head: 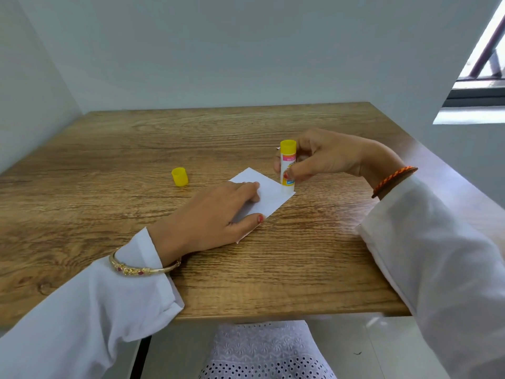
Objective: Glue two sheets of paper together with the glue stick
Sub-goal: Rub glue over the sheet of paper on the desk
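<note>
White paper point(269, 196) half-hidden under flat left hand point(216, 214), right hand point(322, 157) gripping glue stick point(287, 166).

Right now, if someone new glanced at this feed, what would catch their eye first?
Probably the yellow-ended glue stick, held upright in the right hand with its lower end on the far right corner of the white paper at mid-table. Next, the left hand lying flat on that paper, pinning it to the wooden table. The loose yellow cap stands alone to the left of the paper.
</note>
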